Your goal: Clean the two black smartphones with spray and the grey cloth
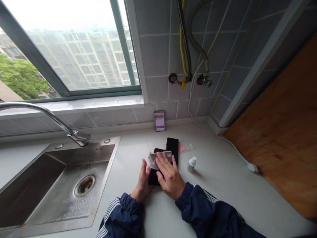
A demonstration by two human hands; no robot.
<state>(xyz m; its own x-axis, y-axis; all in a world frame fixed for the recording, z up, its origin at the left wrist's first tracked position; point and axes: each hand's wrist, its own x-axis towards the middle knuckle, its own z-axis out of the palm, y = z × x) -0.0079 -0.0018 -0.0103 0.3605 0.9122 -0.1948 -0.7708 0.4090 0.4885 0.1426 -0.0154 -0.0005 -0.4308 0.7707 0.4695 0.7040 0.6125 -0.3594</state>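
Two hands at work at lower centre of the frame. The right hand (pixel 170 177) lies flat on one grey cloth (pixel 153 161), fingers extended and its grip not closed, apparently to spread pressure over the lower phone (pixel 154 178), which rests on the pale surface (pixel 131 158) beneath the cloth. The left hand (pixel 143 181) lies along that phone's left edge, thumb raised, presumably to keep it from sliding; its hidden fingertips leave one unable to tell whether its grip is clamped. Counted: two phones, the upper phone (pixel 172 144) lying just beyond, at centre right; one white-capped bottle (pixel 191 164), upright to the right, probably placed within easy reach; one clear packet (pixel 182 146) with a pink patch; one small card (pixel 159 121), leaning at the wall; one sink (pixel 107 178), lower left, and one tap (pixel 59 121) over it.
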